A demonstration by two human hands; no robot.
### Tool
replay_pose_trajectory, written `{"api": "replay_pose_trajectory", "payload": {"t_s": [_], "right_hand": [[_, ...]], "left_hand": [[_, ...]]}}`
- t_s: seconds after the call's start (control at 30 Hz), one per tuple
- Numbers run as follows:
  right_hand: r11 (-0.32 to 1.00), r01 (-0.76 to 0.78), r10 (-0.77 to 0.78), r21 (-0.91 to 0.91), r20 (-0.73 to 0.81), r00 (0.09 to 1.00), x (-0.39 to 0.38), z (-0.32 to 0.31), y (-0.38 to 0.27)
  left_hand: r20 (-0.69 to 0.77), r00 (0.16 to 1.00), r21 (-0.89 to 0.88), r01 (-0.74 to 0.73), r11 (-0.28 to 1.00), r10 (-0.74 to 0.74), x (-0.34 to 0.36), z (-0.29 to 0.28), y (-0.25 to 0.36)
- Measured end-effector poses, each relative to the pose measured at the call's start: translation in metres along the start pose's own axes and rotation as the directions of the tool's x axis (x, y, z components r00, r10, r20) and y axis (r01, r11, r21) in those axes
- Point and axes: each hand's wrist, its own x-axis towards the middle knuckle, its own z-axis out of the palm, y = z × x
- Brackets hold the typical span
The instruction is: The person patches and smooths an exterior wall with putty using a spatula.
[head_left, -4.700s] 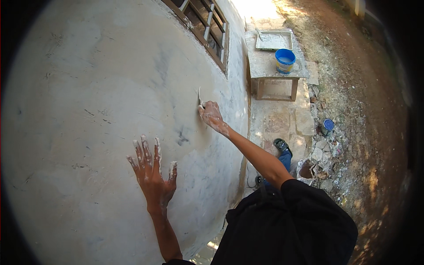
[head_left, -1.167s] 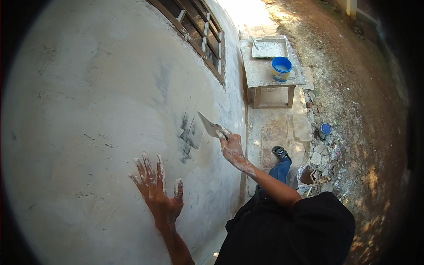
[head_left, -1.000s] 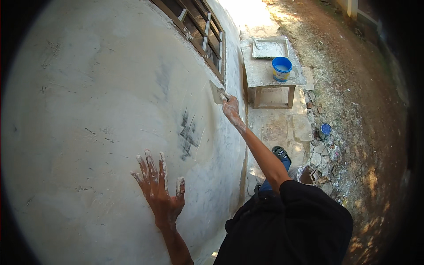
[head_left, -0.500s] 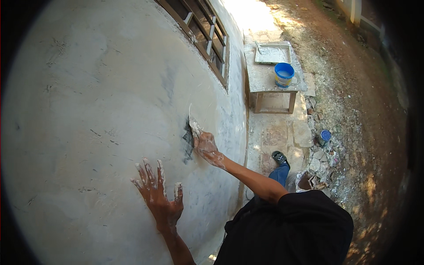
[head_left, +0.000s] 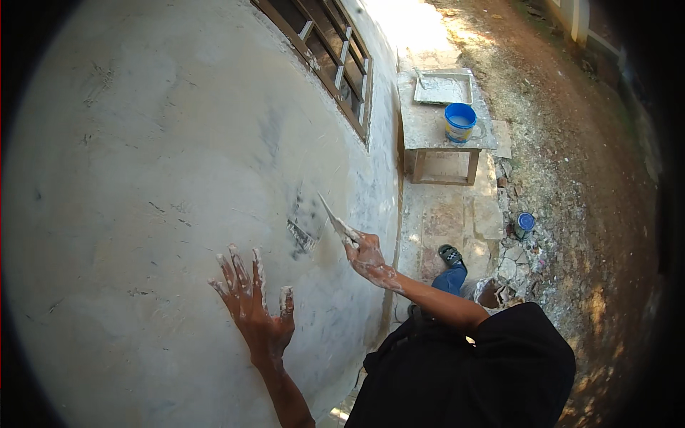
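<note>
My right hand [head_left: 367,255] grips a putty knife [head_left: 332,215], its thin blade pointing up and left, just off the wall. White paste coats the fingers and the handle area. Left of the blade, a dark grey patch [head_left: 302,235] with streaky marks shows on the pale plastered wall [head_left: 200,128]. Lower on the same wall, my left hand [head_left: 260,324] is spread with its fingers apart, empty. Its fingertips and thumb are caked in white paste. Whether its palm presses the wall is hard to make out.
A barred window [head_left: 335,53] is set in the wall above. Farther off stands a small wooden table [head_left: 428,132] with a paste-filled tray [head_left: 442,87] and a blue-rimmed bucket [head_left: 459,123]. A blue-lidded can [head_left: 524,225] and an opened sack [head_left: 488,292] sit by rubble along the paving.
My right hand has moved right, carrying the putty knife away from the dark patch, and the blade has tilted left. More of the patch shows. My left hand stays nearly in place.
</note>
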Motion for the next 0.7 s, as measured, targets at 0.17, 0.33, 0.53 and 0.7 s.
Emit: {"api": "replay_pose_trajectory", "payload": {"t_s": [0.17, 0.33, 0.53, 0.7], "right_hand": [[0.944, -0.016, -0.126, -0.331, -0.402, 0.907, 0.139, 0.002, 0.117], [0.957, -0.183, 0.121, -0.224, -0.265, 0.957, 0.202, 0.013, 0.145], [0.988, 0.126, -0.120, -0.089, 0.067, 0.991, 0.040, 0.055, 0.060], [0.990, 0.096, -0.096, -0.105, 0.003, 0.995, 0.015, 0.006, 0.053]], "left_hand": [[0.016, 1.000, -0.005, -0.015, 1.000, 0.015, 0.000, 0.002, 0.002], [0.028, 1.000, -0.013, -0.010, 1.000, 0.011, 0.000, 0.006, -0.004], [0.043, 0.999, -0.035, 0.000, 0.999, 0.001, 0.002, 0.009, 0.001], [0.046, 0.999, -0.039, -0.015, 0.999, 0.017, 0.002, 0.010, -0.003]]}}
